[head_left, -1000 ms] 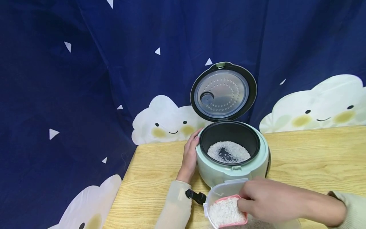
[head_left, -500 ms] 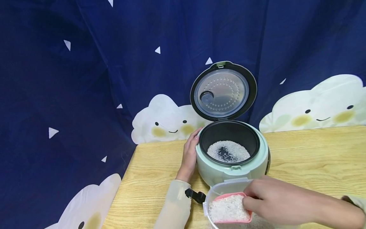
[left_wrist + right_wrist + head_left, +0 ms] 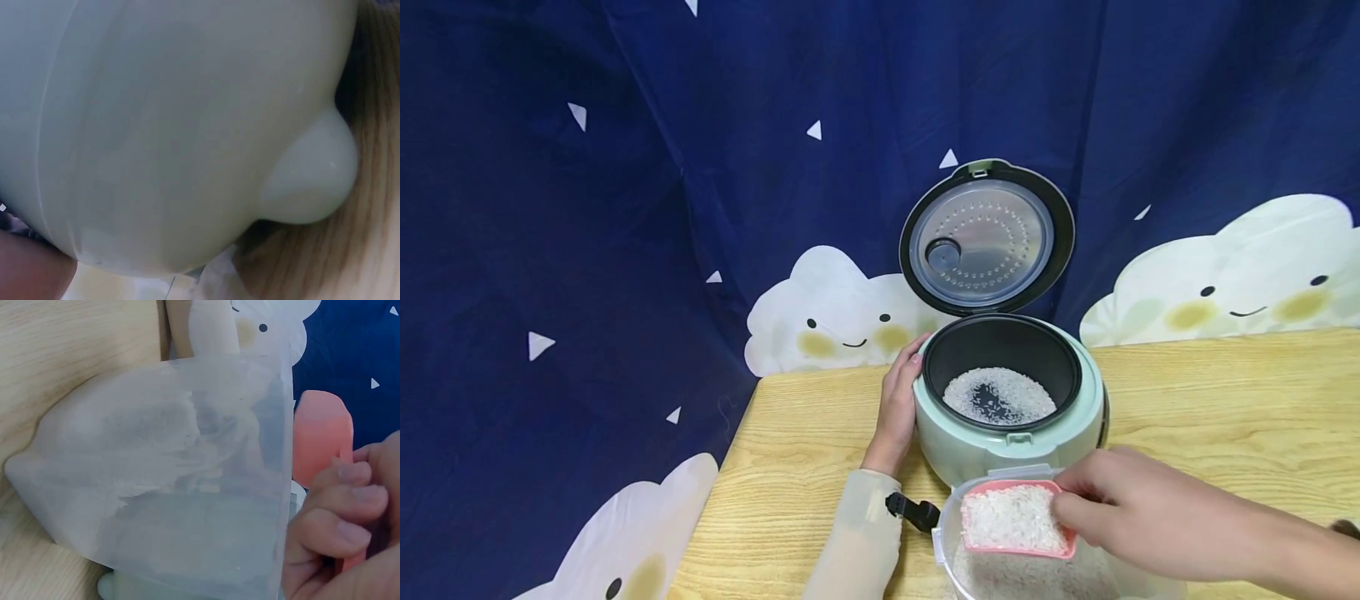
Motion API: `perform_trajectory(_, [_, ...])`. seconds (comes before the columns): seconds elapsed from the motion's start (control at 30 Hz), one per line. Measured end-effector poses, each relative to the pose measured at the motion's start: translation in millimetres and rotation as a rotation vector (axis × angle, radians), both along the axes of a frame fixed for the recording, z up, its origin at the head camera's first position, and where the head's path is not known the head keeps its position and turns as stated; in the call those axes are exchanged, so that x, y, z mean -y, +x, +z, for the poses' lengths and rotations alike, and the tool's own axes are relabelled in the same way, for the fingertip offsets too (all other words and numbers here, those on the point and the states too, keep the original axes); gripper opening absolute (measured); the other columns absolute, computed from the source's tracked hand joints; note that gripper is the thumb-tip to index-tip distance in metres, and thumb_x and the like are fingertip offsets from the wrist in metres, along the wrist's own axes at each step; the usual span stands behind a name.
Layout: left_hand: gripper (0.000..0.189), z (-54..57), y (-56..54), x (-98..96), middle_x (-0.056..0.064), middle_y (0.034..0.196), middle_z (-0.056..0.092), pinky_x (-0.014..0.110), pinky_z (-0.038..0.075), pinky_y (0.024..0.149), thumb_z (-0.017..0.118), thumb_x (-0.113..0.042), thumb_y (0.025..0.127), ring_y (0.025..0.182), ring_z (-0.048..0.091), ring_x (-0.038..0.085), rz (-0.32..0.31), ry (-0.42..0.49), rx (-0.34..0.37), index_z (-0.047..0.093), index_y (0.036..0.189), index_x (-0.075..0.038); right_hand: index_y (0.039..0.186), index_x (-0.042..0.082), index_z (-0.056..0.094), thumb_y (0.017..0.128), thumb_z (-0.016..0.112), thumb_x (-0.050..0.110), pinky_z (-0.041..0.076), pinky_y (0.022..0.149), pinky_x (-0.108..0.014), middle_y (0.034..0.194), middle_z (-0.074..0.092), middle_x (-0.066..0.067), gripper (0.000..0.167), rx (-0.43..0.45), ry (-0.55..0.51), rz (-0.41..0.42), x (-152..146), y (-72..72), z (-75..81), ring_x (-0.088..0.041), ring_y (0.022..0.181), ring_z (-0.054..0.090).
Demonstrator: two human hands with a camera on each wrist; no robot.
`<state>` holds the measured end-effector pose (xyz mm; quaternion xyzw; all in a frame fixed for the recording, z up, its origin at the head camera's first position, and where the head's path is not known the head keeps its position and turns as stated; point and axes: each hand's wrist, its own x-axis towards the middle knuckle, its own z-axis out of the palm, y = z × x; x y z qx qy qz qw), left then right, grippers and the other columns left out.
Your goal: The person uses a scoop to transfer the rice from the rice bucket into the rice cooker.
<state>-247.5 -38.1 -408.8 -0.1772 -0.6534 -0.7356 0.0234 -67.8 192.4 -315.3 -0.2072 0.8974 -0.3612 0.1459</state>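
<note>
A pale green rice cooker stands on the table with its lid up. White rice covers most of its black inner pot's bottom, leaving a dark patch bare. My left hand rests along the cooker's left side, fingers fairly straight; in the left wrist view the cooker's curved wall fills most of the picture. With curled fingers my right hand grips the handle of a pink scoop. The scoop is heaped with rice and overlaps the top of a clear plastic container, with more rice below inside it.
The raised lid leans back close to a dark blue curtain with clouds on it. The wooden table extends to the right; its left edge runs near the left sleeve. The container stands right in front of the cooker.
My right hand has lifted the rice-filled scoop up and slightly right, from down in the container to around its rim. The left hand and the cooker have stayed put.
</note>
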Motion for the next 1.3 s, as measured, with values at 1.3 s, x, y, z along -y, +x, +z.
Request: perform_trajectory(1.3, [0.048, -0.4, -0.7, -0.3, 0.003, 0.156, 0.055, 0.037, 0.036, 0.127, 0.038, -0.030, 0.107, 0.149, 0.047, 0.020, -0.003, 0.004, -0.002, 0.054, 0.150, -0.015, 0.085, 0.007, 0.059, 0.106, 0.040, 0.030, 0.031, 0.043, -0.029, 0.062, 0.041, 0.005, 0.037, 0.050, -0.047, -0.378, -25.6, -63.5, 38.2, -0.010, 0.049, 0.034])
